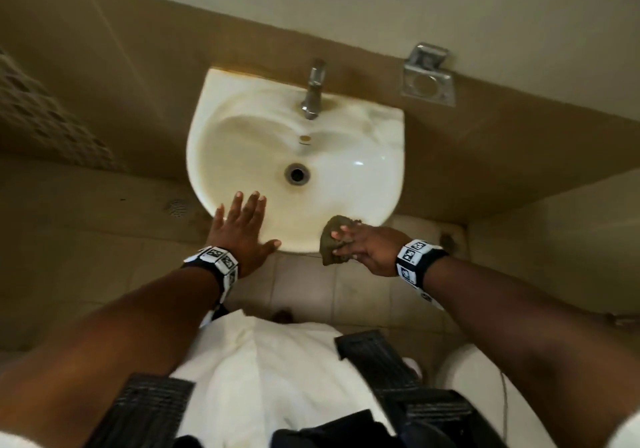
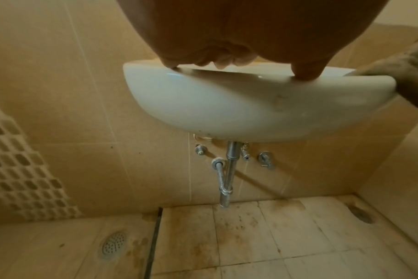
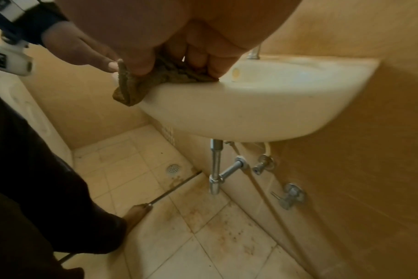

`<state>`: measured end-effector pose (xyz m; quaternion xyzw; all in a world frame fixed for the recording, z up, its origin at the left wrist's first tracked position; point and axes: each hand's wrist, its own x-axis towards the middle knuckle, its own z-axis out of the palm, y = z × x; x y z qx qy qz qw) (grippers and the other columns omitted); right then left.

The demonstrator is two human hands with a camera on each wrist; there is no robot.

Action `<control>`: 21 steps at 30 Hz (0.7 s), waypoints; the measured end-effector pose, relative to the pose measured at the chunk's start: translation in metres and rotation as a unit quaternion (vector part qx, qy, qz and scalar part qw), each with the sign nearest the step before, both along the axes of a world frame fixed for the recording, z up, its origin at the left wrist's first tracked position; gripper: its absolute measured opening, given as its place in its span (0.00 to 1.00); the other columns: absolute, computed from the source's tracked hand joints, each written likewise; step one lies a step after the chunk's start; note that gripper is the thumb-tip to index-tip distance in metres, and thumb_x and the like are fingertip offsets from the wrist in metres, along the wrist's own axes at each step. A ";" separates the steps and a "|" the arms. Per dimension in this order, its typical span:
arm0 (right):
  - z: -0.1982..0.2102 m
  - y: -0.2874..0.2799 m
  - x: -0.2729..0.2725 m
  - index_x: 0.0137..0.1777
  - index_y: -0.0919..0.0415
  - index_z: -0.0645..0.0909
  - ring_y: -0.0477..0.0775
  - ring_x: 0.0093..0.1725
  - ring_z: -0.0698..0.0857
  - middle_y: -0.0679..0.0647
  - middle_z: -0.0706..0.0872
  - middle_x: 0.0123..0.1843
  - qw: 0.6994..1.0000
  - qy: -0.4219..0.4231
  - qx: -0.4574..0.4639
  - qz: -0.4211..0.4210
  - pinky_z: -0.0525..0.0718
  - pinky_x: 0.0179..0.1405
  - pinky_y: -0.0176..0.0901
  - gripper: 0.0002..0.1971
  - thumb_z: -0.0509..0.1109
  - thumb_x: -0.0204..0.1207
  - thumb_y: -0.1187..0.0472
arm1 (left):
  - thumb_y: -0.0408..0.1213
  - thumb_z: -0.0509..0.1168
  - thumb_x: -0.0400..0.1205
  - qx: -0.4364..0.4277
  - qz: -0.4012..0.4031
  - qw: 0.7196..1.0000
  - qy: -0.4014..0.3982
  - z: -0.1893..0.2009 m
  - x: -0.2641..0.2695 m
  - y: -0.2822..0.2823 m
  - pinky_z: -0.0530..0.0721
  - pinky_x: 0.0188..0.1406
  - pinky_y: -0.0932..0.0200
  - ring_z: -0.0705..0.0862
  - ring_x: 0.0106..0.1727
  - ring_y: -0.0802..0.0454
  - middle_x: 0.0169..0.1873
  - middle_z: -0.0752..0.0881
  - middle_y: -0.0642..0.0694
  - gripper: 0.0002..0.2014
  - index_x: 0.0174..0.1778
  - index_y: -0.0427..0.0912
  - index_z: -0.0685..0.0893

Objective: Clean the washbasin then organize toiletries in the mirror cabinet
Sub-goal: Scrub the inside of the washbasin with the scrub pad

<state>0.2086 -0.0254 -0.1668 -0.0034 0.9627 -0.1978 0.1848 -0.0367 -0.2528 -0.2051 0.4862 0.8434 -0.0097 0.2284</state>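
A white washbasin (image 1: 367, 136) (image 2: 227, 105) (image 3: 274, 105) hangs on the tan tiled wall, with yellowish stains around its tap (image 1: 313, 91) and a drain (image 1: 296, 173) in the bowl. My left hand (image 1: 242, 229) (image 2: 239, 37) rests flat on the near left rim, fingers straight. My right hand (image 1: 363, 247) (image 3: 179, 37) holds a brown-green cloth (image 1: 332, 238) (image 3: 141, 81) (image 2: 403, 71) against the near right rim, fingers curled over it. The mirror cabinet and toiletries are out of view.
A metal soap holder (image 1: 427, 73) is fixed to the wall right of the tap. Chrome drain pipe (image 2: 230, 169) (image 3: 215, 166) and valves sit under the basin. The stained floor has a round drain (image 2: 113, 245). A white toilet (image 1: 485, 378) stands at my right.
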 end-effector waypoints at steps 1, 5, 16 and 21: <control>0.000 0.005 0.004 0.74 0.49 0.82 0.59 0.85 0.67 0.50 0.71 0.84 1.000 0.009 0.007 -0.005 0.64 0.83 0.57 0.19 0.65 0.84 0.61 | 0.70 0.49 0.84 -0.008 0.004 1.000 0.000 -0.002 0.002 0.002 0.38 0.86 0.34 0.35 0.90 0.43 0.90 0.37 0.51 0.47 0.90 0.48 0.36; -0.004 0.024 0.021 0.70 0.48 0.84 0.56 0.85 0.67 0.48 0.73 0.83 0.999 0.026 0.016 -0.031 0.64 0.82 0.54 0.18 0.66 0.83 0.62 | 0.72 0.43 0.83 -0.055 -0.009 0.998 0.001 -0.004 0.004 0.008 0.36 0.85 0.31 0.32 0.89 0.42 0.90 0.36 0.52 0.45 0.89 0.50 0.35; -0.012 -0.068 -0.023 0.72 0.43 0.81 0.47 0.77 0.74 0.40 0.81 0.75 0.947 0.089 0.010 -0.307 0.75 0.77 0.49 0.22 0.58 0.80 0.53 | 0.71 0.43 0.84 -0.085 -0.020 0.996 -0.005 0.007 0.003 0.011 0.35 0.84 0.29 0.32 0.89 0.40 0.89 0.33 0.52 0.41 0.87 0.61 0.30; 0.012 -0.092 -0.099 0.54 0.44 0.86 0.57 0.52 0.88 0.49 0.90 0.53 0.973 -0.032 -0.012 -0.227 0.83 0.49 0.45 0.12 0.62 0.79 0.51 | 0.70 0.44 0.85 -0.085 -0.017 0.996 -0.015 0.013 0.002 0.010 0.39 0.86 0.31 0.32 0.89 0.40 0.90 0.35 0.50 0.41 0.87 0.61 0.29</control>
